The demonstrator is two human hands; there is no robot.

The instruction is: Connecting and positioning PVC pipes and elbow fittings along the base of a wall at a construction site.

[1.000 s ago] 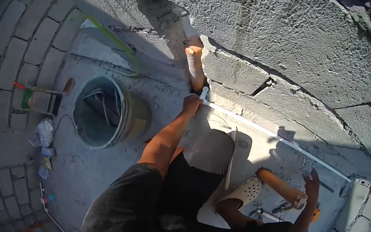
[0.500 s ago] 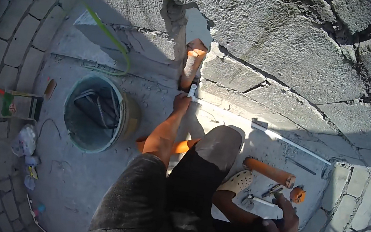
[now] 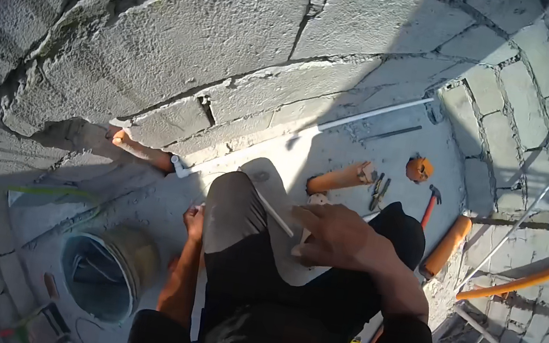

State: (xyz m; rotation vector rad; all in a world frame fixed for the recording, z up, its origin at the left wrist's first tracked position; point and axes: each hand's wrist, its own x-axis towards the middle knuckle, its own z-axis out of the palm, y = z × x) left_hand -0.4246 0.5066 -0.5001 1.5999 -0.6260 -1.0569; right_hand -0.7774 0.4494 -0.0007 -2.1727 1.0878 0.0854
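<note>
My left hand (image 3: 194, 222) is raised beside my left knee, its fingers curled together; whatever is in them, if anything, is too small to make out. Beyond it, a white elbow fitting (image 3: 180, 166) joins a long white pipe (image 3: 362, 118) along the wall foot. An orange drain pipe (image 3: 145, 151) comes out of the broken wall beside that elbow. My right hand (image 3: 340, 236) reaches across over my lap, thumb and fingers apart. Close to its fingertips is the end of a thin white pipe piece (image 3: 273, 214); no grip on it shows.
A bucket (image 3: 119, 269) stands at lower left. On the right lie an orange pipe length (image 3: 341, 181), pliers (image 3: 380, 192), an orange fitting (image 3: 420, 169), a red-handled hammer (image 3: 431, 205) and another orange pipe (image 3: 447, 246). Block walls (image 3: 225, 27) enclose the floor.
The view has swung to the right. My left hand has come away from the white elbow, back beside my knee. My right hand has moved from beside my leg to over my lap.
</note>
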